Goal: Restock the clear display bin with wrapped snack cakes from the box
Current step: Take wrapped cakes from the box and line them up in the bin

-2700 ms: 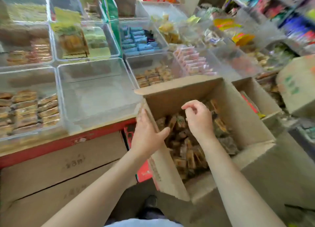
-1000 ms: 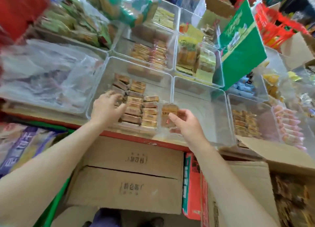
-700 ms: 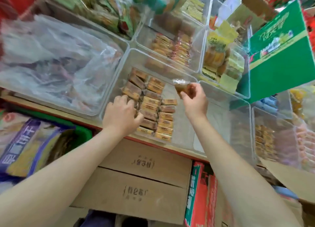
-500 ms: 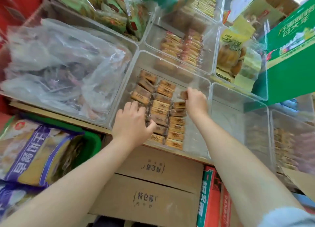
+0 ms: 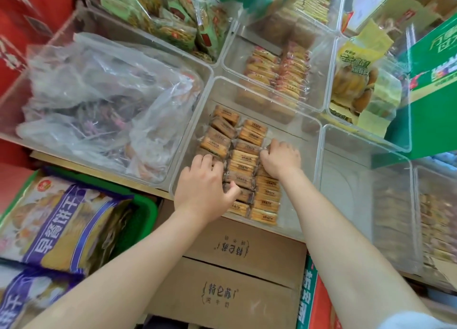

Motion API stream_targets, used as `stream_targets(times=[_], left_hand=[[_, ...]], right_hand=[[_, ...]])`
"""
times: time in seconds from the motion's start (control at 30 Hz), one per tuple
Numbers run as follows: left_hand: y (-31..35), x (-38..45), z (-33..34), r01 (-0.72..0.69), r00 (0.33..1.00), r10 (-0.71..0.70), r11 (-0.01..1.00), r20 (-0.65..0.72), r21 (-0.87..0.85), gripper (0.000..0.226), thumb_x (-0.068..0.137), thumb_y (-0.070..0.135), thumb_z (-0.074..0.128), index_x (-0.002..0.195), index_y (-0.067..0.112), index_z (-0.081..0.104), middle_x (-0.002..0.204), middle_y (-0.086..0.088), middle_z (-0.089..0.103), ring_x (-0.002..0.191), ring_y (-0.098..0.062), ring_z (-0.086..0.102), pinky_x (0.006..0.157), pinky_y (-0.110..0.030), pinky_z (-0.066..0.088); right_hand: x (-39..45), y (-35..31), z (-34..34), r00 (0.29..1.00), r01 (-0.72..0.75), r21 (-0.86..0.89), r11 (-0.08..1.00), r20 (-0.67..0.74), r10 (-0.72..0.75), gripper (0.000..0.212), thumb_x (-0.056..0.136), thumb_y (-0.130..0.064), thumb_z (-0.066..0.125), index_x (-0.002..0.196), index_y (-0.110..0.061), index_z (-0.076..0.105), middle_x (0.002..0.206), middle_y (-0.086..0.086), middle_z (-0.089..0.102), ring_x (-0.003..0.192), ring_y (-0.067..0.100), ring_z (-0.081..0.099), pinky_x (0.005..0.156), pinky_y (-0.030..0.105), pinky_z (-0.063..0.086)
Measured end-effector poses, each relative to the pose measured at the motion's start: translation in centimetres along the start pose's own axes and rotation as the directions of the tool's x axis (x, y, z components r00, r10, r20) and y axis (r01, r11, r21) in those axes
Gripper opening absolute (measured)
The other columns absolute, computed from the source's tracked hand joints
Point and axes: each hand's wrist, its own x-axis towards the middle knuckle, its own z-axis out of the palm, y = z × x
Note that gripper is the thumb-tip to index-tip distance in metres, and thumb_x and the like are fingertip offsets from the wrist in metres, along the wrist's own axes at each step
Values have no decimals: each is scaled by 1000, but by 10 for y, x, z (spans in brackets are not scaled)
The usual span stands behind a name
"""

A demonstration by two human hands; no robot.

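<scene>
**Bin partly filled, cakes being set in rows**

Shop shelving holds clear bins side by side. Both hands are in the clear display bin (image 5: 306,140). The right hand (image 5: 280,158), fingers curled, pinches a wrapped snack cake (image 5: 263,152) at the right-hand row's far end; the left hand (image 5: 204,190) rests curled on the snack cake rows (image 5: 243,166). Roughly half the bin looks bare, so more trips seem needed. Carton (image 5: 222,296) lettering is too blurred to read reliably; the supply box is out of view.

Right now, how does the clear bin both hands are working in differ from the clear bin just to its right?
The bin with the hands holds rows of wrapped snack cakes across its left part; the neighbouring bin shows only a bare floor. The left hand and right hand reach into the first; nothing touches the second. Both are clear plastic, open-topped, and sit side by side on one shelf.
</scene>
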Motion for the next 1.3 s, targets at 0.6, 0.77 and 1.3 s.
stream_targets(times=[0.6, 0.77, 1.3], left_hand=[[-3, 1, -10, 54, 986, -41, 996, 164, -70, 60, 95, 57, 42, 144, 23, 51, 140, -5, 56, 130, -24, 46, 92, -42, 48], [49, -33, -24, 139, 990, -131, 888, 48, -439, 49, 92, 47, 51, 129, 17, 63, 126, -3, 65, 117, -22, 58, 95, -44, 52], [444, -244, 77, 49, 910, 268, 688, 316, -724, 107, 75, 39, 68, 161, 31, 6, 167, -3, 18, 154, -25, 17, 123, -49, 27]], right_hand=[[-131, 27, 0, 964, 261, 231, 938, -6, -266, 46, 105, -29, 41, 150, -26, 44, 160, 5, 30, 149, 25, 23, 123, 45, 11], [-233, 97, -37, 953, 300, 398, 867, -80, -293, 33, 101, -16, 42, 124, -17, 67, 121, 0, 66, 112, 18, 59, 95, 34, 48], [-414, 432, 50, 911, -169, 616, 770, -202, 361, 28, 100, -19, 43, 105, -18, 71, 108, 1, 69, 99, 20, 61, 85, 36, 53]])
